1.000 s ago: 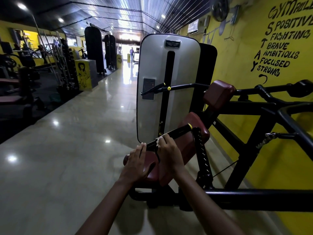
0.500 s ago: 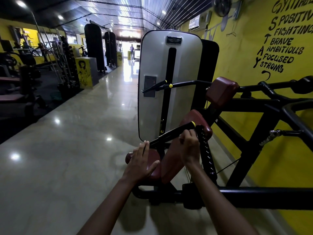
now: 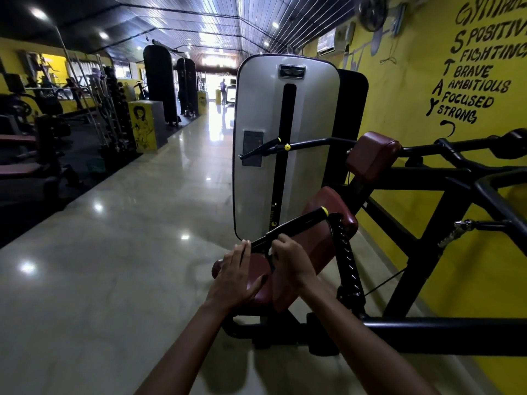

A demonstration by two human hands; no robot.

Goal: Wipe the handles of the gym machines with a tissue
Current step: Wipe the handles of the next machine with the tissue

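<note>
Under your right hand (image 3: 291, 262), fingers curled round tissue (image 3: 270, 251) and handle (image 3: 296, 223): wipe toward the yellow cap (image 3: 324, 210); left hand (image 3: 236, 270), fingers straight and together, braces the near end.

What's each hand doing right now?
Left hand: open, fingers straight, resting on the maroon pad.
Right hand: gripping a tissue around the near handle.

Place: a gym hall.
Landmark: grey weight-stack machine (image 3: 285, 143) with maroon pads (image 3: 370, 155).
Left of it: glossy floor aisle (image 3: 128, 238), racks of bars and dumbbells (image 3: 114, 109).
Right of it: yellow wall (image 3: 413, 89) lettered "STAY", "BRAVE", "STRONG".
</note>
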